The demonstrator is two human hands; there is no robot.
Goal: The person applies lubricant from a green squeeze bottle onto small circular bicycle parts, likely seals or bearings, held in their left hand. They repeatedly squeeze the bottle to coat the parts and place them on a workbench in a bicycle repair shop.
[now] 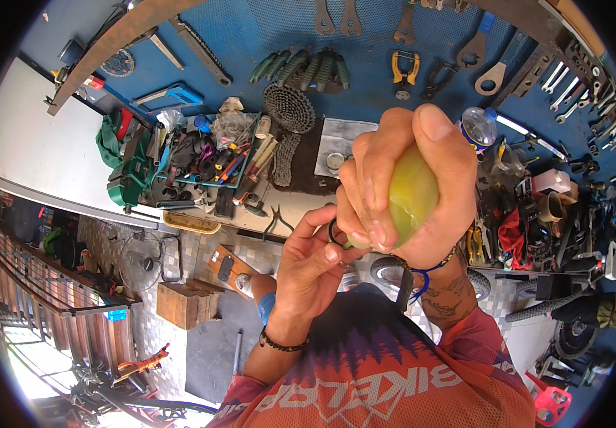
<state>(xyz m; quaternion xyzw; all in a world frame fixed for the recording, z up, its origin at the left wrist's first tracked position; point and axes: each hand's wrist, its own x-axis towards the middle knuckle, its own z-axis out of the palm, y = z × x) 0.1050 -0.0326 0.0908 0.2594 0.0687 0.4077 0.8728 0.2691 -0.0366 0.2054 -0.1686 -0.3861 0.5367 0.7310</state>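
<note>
My right hand (450, 189) is raised close to the camera, its fingers and thumb wrapped round a translucent yellow-green squeeze bottle (413, 194). The bottle is tilted, and its lower end points down and left toward my other hand. Just below and to the left, my left hand (306, 262) pinches a small black ring (332, 230) between thumb and fingers. The bottle's tip seems to be at or near the ring; fingers partly hide that spot, so I cannot tell whether they touch.
Beyond my hands runs a workbench (290, 207) with a tool tray (240, 182), green-handled pliers (277, 222), a chain (286, 158) and a white sheet (344, 135). Tools hang on the blue wall (365, 57). A wooden box (183, 303) stands on the floor at left.
</note>
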